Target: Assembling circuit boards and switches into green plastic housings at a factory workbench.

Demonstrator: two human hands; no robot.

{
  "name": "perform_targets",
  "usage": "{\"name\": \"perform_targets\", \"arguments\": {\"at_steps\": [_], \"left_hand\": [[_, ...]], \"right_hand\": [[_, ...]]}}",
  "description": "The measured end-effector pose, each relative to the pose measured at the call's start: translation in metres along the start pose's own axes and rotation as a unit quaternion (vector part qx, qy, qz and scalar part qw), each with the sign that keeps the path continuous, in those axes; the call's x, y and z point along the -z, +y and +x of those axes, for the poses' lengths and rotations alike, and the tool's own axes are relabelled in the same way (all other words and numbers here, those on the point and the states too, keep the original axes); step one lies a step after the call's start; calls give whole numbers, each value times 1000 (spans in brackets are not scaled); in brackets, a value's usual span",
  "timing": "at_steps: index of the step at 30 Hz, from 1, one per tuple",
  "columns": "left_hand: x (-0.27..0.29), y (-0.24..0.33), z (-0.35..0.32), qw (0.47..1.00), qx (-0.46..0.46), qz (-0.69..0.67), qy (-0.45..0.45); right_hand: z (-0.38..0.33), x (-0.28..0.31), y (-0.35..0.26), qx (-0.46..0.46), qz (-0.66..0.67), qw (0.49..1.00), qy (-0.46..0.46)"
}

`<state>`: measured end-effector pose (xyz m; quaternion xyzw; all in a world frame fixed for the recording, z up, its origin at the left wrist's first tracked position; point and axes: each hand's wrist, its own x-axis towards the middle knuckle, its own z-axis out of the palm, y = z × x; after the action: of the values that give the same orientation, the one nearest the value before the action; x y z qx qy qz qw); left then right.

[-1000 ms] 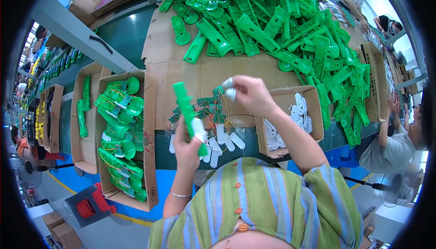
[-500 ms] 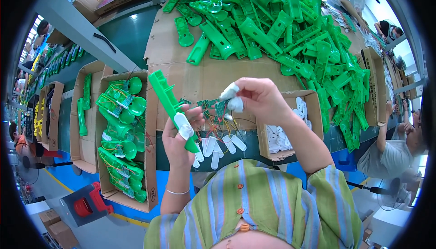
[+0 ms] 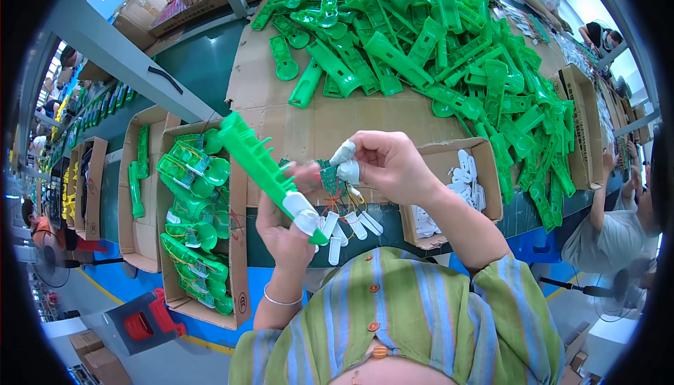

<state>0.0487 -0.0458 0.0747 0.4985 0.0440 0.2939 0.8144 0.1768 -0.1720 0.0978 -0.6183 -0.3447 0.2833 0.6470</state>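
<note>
My left hand (image 3: 286, 227) grips a long green plastic housing (image 3: 261, 167) near its lower end, tilted up to the left. My right hand (image 3: 382, 166), fingertips wrapped in white tape, pinches a small green circuit board (image 3: 330, 177) with thin red and yellow wires hanging below it. The board sits right beside the housing, between both hands. Several small white plastic pieces (image 3: 347, 229) lie on the table edge under the hands.
A big heap of green plastic housings (image 3: 435, 41) covers the cardboard-lined table (image 3: 309, 129). A cardboard box (image 3: 237, 241) on the left holds assembled green parts. A small box (image 3: 484, 174) of white pieces is at right. Another person (image 3: 618, 223) works at the right.
The green housing has swung from near upright to leaning up and left. My right hand has brought the circuit board lower and closer to the housing.
</note>
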Motion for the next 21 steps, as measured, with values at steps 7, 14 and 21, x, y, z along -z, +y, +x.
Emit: {"name": "perform_targets", "arguments": {"at_steps": [7,14,21], "left_hand": [[-8,-8,-6,998,-59,13,23],[7,-1,8,995,23,-33,87],[30,-5,20,981,63,-156,-92]], "right_hand": [[2,-9,11,0,34,998,57],[-2,0,-23,76,64,995,0],[0,8,-33,211,-242,943,84]]}}
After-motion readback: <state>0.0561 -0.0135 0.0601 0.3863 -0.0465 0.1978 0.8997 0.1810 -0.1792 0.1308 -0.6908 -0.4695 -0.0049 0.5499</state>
